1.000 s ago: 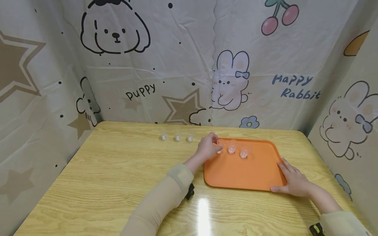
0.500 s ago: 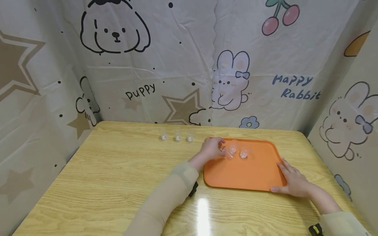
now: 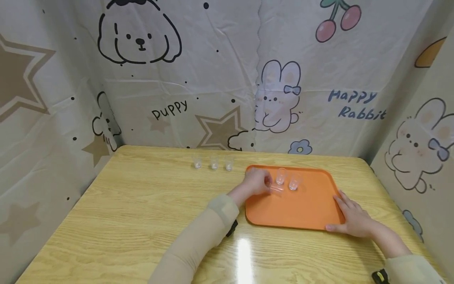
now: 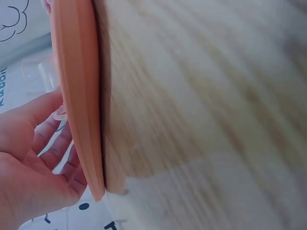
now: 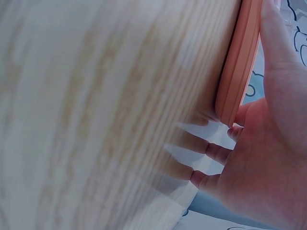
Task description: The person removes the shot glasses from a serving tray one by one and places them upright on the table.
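Observation:
My left hand [image 3: 257, 181] is over the left part of an orange tray [image 3: 294, 213], its fingers pinching a small clear cup [image 3: 277, 189]. That cup lies on its side, pointing right from the fingertips. Just behind and to the right, two more clear cups stand upright on the tray, a nearer one [image 3: 294, 182] and a farther one [image 3: 280, 176]. In the left wrist view, the tray's rim partly hides the fingers and the held cup's end [image 4: 60, 113]. My right hand [image 3: 356, 219] rests spread at the tray's front right corner, thumb along the front rim and fingers by the right side.
Three clear cups stand in a row on the wooden table [image 3: 142, 205] near its back edge, left of the tray: a left one [image 3: 197, 163], a middle one [image 3: 214, 163] and a right one [image 3: 229, 163]. Printed cloth walls [image 3: 198, 79] enclose the back and sides.
My left hand has moved slightly right and toward me, taking hold of the leftmost cup on the tray. That cup has gone from upright to lying sideways. My right hand stays put.

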`<state>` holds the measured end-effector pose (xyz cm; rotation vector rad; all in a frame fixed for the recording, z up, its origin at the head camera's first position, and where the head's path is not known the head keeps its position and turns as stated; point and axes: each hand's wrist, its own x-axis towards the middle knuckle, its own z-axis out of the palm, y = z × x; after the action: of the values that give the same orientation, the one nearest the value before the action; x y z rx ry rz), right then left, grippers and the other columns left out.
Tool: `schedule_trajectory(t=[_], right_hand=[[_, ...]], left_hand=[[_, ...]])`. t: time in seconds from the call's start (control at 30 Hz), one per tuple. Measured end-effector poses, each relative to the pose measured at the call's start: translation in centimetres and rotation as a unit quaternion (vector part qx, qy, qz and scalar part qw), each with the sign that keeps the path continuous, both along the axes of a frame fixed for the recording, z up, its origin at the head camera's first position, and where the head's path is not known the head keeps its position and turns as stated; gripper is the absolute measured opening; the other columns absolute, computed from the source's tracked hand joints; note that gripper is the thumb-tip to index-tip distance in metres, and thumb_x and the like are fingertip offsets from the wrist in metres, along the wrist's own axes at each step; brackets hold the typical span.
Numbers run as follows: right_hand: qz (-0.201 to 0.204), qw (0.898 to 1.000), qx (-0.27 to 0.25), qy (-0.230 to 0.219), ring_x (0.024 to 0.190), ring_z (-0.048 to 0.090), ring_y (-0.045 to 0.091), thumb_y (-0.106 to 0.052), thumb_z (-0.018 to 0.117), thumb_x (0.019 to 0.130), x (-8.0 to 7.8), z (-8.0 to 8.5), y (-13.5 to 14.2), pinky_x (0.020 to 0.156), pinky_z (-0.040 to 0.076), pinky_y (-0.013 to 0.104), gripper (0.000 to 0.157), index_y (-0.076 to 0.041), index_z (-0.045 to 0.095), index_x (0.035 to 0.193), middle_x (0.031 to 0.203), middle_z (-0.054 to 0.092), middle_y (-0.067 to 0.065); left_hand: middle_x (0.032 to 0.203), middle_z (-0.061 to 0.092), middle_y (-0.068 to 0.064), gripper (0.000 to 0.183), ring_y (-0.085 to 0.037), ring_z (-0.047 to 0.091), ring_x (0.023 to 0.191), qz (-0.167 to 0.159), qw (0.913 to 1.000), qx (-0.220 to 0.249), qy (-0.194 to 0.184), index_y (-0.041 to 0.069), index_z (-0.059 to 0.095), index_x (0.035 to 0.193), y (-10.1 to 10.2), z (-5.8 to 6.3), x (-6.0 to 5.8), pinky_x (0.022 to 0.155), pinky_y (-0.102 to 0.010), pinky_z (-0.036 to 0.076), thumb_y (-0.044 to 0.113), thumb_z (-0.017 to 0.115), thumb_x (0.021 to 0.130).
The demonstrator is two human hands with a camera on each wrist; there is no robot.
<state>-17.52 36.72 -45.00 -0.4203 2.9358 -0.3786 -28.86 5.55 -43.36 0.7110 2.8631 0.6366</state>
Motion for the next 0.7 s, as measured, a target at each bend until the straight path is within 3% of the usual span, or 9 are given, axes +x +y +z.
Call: schedule_trajectory(t=[0.23, 0.4, 0.53, 0.7], right_hand=[[-0.003, 1.0, -0.003, -0.004, 0.121, 0.025, 0.062, -0.052, 0.072, 0.076, 0.0, 0.1, 0.1, 0.084, 0.028, 0.077, 0.105, 0.015, 0.022, 0.141, 0.15, 0.008, 0.033], [-0.005, 1.0, -0.004, -0.007, 0.122, 0.024, 0.062, -0.052, 0.072, 0.076, 0.0, 0.1, 0.1, 0.085, 0.027, 0.077, 0.105, 0.014, 0.023, 0.141, 0.15, 0.007, 0.033], [-0.005, 1.0, -0.004, -0.009, 0.121, 0.024, 0.062, -0.052, 0.071, 0.076, 0.0, 0.0, 0.1, 0.085, 0.027, 0.077, 0.106, 0.015, 0.022, 0.141, 0.15, 0.007, 0.033], [-0.001, 1.0, 0.001, -0.004, 0.12, 0.025, 0.062, -0.053, 0.071, 0.076, 0.0, 0.0, 0.1, 0.084, 0.028, 0.076, 0.105, 0.015, 0.022, 0.14, 0.15, 0.006, 0.033]], left_hand=[[0.071, 0.058, 0.01, 0.02, -0.006, 0.05, 0.071, -0.034, 0.999, 0.001, -0.028, 0.018, 0.068, 0.084, -0.4, 0.0, 0.2, 0.069, -0.018, 0.037, 0.028, 0.082, 0.073], [0.075, 0.06, 0.012, 0.018, -0.007, 0.049, 0.076, -0.045, 0.9985, -0.016, -0.027, 0.022, 0.072, 0.089, -0.7, 0.0, 0.6, 0.074, -0.023, 0.036, 0.032, 0.079, 0.076], [0.077, 0.06, 0.011, 0.019, -0.005, 0.05, 0.077, -0.048, 0.9983, 0.015, -0.029, 0.02, 0.072, 0.093, -1.4, -0.2, 0.9, 0.079, -0.026, 0.036, 0.03, 0.077, 0.078], [0.083, 0.06, 0.008, 0.021, -0.006, 0.052, 0.078, -0.042, 0.9939, 0.084, -0.058, 0.016, 0.068, 0.1, -2.3, -0.2, 1.1, 0.078, -0.026, 0.036, 0.027, 0.073, 0.083]])
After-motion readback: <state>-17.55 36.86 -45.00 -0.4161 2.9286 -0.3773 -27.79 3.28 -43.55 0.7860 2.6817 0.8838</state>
